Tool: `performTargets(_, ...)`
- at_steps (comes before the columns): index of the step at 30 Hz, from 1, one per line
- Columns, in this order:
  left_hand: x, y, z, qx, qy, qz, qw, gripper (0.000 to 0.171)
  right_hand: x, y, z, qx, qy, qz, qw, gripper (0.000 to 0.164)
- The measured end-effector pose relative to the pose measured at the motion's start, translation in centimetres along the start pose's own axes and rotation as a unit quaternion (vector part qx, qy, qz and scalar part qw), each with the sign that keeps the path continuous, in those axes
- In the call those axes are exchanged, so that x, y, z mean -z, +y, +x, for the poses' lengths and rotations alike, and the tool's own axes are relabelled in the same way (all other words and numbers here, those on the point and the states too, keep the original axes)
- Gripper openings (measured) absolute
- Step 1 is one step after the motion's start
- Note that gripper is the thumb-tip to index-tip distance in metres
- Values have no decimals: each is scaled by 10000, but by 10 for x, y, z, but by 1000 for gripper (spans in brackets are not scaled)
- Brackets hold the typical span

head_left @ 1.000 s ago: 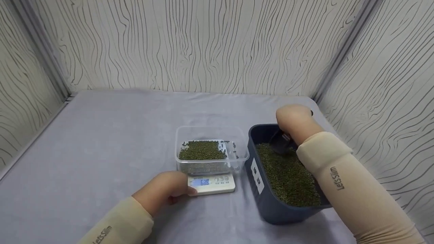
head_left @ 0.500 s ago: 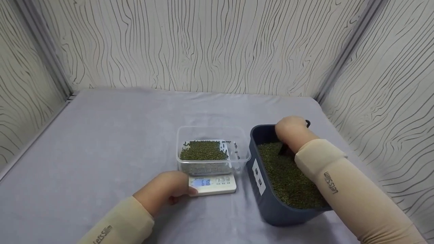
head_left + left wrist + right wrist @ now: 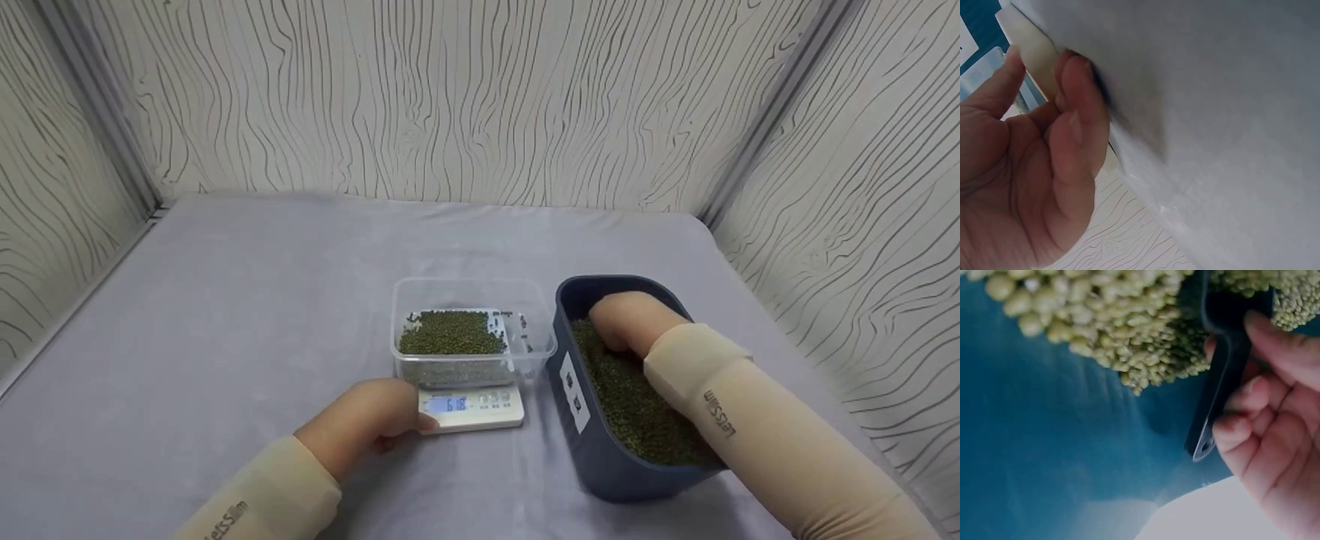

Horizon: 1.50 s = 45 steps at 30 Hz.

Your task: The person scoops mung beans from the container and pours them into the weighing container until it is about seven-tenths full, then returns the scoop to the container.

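On the table a white kitchen scale (image 3: 487, 418), reading what looks like 61.8, carries a clear plastic container (image 3: 465, 358) with a layer of green mung beans (image 3: 454, 334). My left hand (image 3: 371, 409) holds the scale's front left corner, thumb along its front edge and the other fingers curled at its side. To the right stands a deep blue bin (image 3: 622, 476) with more mung beans (image 3: 637, 412). My right hand (image 3: 630, 322) is down inside it. The right wrist view shows that hand gripping the handle of a black scoop (image 3: 1224, 377), whose bowl is among the beans and partly out of frame.
A pale cloth covers the table (image 3: 247, 315). Wood-grain patterned walls (image 3: 465, 105) enclose it at the back and sides. The bin stands close beside the container's right side and has a white label (image 3: 574, 394) on its wall.
My right hand has gone lower into the bin and toward me, taking the scoop into the beans. The scale reading went from about 62.8 to 61.8. The left hand stays put.
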<state>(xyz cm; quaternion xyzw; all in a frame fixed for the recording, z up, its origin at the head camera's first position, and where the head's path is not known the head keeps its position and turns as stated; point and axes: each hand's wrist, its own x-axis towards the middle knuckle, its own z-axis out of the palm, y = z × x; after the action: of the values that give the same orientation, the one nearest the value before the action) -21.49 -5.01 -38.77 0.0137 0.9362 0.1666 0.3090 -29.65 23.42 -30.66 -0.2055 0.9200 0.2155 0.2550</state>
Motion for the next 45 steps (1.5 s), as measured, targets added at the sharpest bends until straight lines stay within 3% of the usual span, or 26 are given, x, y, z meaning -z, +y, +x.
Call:
performTargets(11, 0, 2, -2, -112, 35, 169, 9998, 49, -10, 14, -1, 89, -574, 911, 9941, 33)
performTargets(20, 1, 1, 0, -27, -88, -138, 9999, 47, -9, 21, -1, 522, -1042, 2095, 9708, 34)
performTargets(28, 1, 2, 1, 0, -145, -288, 9995, 44, -4, 28, -5, 862, -1117, 2359, 9615, 29)
performTargets(34, 2, -1, -1, -145, -169, 96, 9997, 53, 1, 33, -9, 972, -1114, 2741, 9503, 31)
performTargets(42, -1, -1, -1, -133, -46, -581, 9982, 40, 6, 43, -18, 1069, -912, 2919, 9461, 29)
performTargets(45, -1, -1, 0, -150, -34, -507, 9986, 41, 5, 46, -19, 1089, -858, 3022, 9431, 26)
